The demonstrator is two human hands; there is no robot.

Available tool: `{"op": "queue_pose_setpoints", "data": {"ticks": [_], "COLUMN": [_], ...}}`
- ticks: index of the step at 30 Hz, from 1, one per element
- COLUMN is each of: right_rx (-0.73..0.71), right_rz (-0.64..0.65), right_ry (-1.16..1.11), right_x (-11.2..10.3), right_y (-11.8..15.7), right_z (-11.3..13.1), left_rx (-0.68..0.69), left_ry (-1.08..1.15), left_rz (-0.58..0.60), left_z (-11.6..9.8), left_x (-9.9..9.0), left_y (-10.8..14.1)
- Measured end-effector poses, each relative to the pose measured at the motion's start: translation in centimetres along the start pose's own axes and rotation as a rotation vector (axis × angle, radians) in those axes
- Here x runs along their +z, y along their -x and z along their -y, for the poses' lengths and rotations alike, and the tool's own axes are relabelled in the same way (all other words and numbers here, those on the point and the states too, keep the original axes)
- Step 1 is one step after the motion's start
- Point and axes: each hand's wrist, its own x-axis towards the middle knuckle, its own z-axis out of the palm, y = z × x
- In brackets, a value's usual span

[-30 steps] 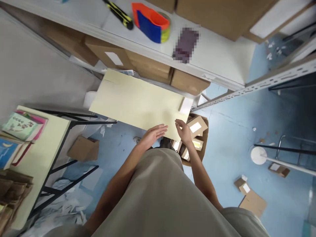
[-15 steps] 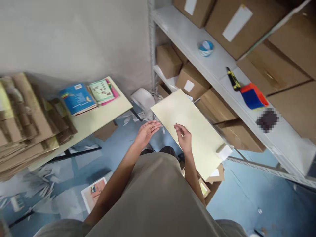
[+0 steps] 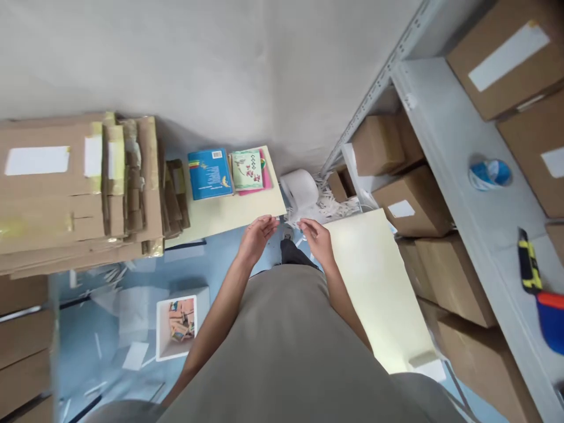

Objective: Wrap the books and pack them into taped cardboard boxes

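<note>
My left hand [image 3: 259,236] is held in front of my body, fingers lightly bent and nothing visible in it. Facing it across a gap, my right hand [image 3: 316,239] has its fingers stretched toward the left one, also without anything visible. Nearest the left hand is the corner of a pale yellow table [image 3: 220,214]. On that table lie a blue book [image 3: 210,176] and a green booklet [image 3: 247,170] on top of a pink one [image 3: 267,180]. Beside my right arm stands a second pale yellow table [image 3: 374,276].
Flattened cardboard boxes [image 3: 83,200] are stacked at the left. A metal shelf [image 3: 453,129] on the right holds several cartons [image 3: 412,200], a tape roll [image 3: 490,175] and a yellow-black cutter [image 3: 529,261]. A white bin [image 3: 161,338] and paper scraps lie on the floor, with a white roll [image 3: 299,188] ahead.
My view has turned left, so the shelf and right table moved rightward and more of the cardboard stack shows. My hands remain before me, apart, with the right hand's fingers straighter.
</note>
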Motion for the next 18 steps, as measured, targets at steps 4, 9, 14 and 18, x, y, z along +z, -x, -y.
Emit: {"op": "queue_pose_setpoints", "data": {"ticks": [4, 9, 14, 18], "right_rx": [-0.012, 0.001, 0.120, 0.326], "right_rz": [0.167, 0.380, 0.485, 0.446], "right_ry": [-0.004, -0.004, 0.186, 0.411], "right_x": [2.5, 6.2, 11.0, 15.4], "right_y": [-8.1, -17.3, -24.2, -27.5], "right_z": [1.0, -1.1, -4.4, -6.4], "left_rx": [0.068, 0.101, 0.114, 0.096], "left_ry": [-0.012, 0.016, 0.002, -0.200], "left_rz": [-0.122, -0.285, -0.253, -0.196], "left_z": [-4.1, -6.1, -6.7, -7.0], "left_x": [0.1, -0.2, -2.4, -5.5], "left_y": [-3.8, -7.9, -10.9, -15.9]}}
